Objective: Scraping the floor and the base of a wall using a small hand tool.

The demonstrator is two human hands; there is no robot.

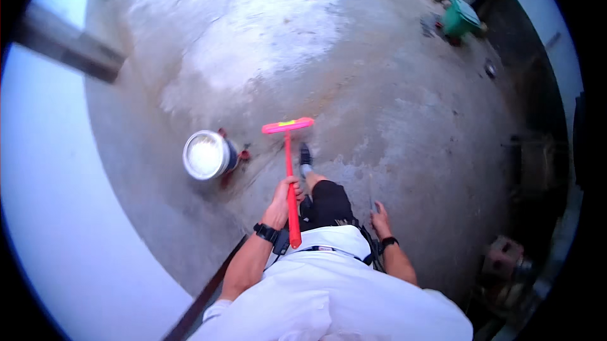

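My left hand (281, 195) is closed around the red handle of a squeegee (289, 151). Its wide pink head, with a yellow patch in the middle, points away from me above the floor. The handle's lower end reaches back to my white shirt. On my right side, my right hand (381, 222) hangs beside my black shorts with its fingers loosely apart, and I see nothing held in it. A white-topped bucket (206, 155) stands on the concrete to the left of the squeegee.
Small reddish items (244, 154) lie by the bucket. A white wall (63, 195) curves along the left, with a dark beam-like piece (76, 47) beyond. Far right stands a green bin (460, 19); a reddish block (503, 257) sits at the near right. Concrete floor (404, 119) stretches ahead.
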